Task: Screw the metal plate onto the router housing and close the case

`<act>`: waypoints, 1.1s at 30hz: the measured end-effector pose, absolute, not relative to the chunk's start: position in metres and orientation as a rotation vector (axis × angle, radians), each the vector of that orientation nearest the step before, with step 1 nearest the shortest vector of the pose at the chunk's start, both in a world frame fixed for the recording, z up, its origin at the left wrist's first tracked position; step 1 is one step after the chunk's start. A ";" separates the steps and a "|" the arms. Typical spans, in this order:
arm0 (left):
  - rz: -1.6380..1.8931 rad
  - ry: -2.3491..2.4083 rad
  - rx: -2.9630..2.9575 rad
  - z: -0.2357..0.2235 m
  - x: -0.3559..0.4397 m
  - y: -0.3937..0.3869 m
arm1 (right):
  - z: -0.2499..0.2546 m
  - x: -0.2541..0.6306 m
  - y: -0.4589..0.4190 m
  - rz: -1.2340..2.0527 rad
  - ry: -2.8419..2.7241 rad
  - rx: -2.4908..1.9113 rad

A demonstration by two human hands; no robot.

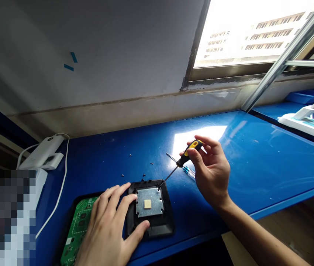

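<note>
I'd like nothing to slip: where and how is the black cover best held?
Probably by the left edge of the black cover, coming from the left, fingers and thumb spread, as the left hand does. The cover lies flat, and the screwdriver slants in from the right, so leave that side free.

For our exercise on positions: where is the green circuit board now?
In the head view, the green circuit board is at the lower left, left of the black casing with the metal plate and partly hidden by the left hand.
</note>
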State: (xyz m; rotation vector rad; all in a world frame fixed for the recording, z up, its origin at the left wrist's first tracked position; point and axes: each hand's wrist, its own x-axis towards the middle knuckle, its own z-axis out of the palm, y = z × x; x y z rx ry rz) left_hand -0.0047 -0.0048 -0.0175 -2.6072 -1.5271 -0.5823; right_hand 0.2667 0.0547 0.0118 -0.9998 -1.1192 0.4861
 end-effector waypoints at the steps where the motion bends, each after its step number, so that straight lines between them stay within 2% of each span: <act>1: -0.589 -1.523 -2.604 -0.017 -0.005 -0.005 | 0.012 0.266 0.055 0.503 -1.121 -0.995; 33: -0.579 -1.540 -2.624 -0.018 -0.005 -0.005 | 0.013 0.265 0.053 0.570 -1.155 -0.945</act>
